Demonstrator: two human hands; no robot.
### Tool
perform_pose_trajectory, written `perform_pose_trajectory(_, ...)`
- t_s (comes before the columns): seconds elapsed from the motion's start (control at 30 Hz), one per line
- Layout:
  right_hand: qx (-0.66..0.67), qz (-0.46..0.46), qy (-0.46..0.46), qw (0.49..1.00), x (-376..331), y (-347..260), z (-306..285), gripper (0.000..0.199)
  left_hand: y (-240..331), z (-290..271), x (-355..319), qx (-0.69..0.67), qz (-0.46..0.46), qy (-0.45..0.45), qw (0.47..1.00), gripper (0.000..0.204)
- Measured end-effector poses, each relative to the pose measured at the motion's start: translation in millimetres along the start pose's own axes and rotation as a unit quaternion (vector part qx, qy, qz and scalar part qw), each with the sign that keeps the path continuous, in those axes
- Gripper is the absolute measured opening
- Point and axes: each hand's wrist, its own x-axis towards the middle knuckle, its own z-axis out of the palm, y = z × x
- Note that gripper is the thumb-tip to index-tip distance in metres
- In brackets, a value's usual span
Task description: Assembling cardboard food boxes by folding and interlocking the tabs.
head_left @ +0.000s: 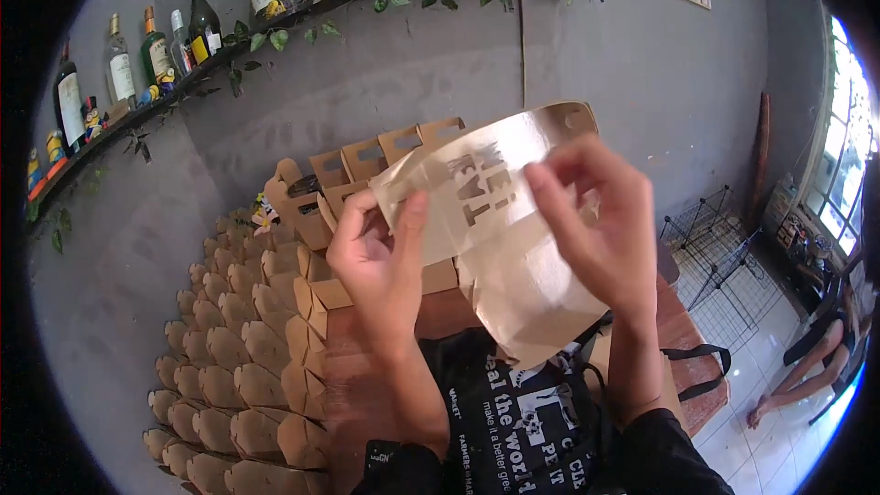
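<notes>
A partly folded sheet of brown cardboard, a box blank with cut-out letters and a glossy face, is held up in front of me. My left hand grips its left edge, thumb on the near face and fingers behind. My right hand is at its upper right part, fingers bent in and thumb against the card; some fingertips are hidden. Below the sheet lies a black printed cloth with dark straps.
Rows of folded cardboard boxes fill the left side. Taller cardboard carriers stand behind on the reddish wooden table. A shelf of bottles and figurines runs along the wall. Wire panels and another person's arm are at right.
</notes>
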Motion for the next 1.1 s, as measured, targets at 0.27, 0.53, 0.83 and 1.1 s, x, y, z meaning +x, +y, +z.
perform_pose_trajectory(0.27,0.304,0.147,-0.135,0.931,8.9,20.6,6.3,0.033,-2.9,20.9,-5.6,0.142,0.186,-0.079,0.969,0.011)
perform_pose_trajectory(0.53,0.328,0.097,-0.149,0.928,7.8,33.6,10.6,0.011,-0.7,12.7,-7.1,-0.034,0.059,-0.099,0.993,0.010)
perform_pose_trajectory(0.83,0.116,-0.038,-0.116,0.986,2.9,26.0,9.7,0.013,0.7,17.8,-9.1,0.056,0.091,-0.099,0.989,0.011)
perform_pose_trajectory(1.1,0.118,-0.081,-0.104,0.984,2.4,22.0,12.8,0.014,0.1,26.2,-12.9,0.046,0.134,-0.033,0.989,0.013)
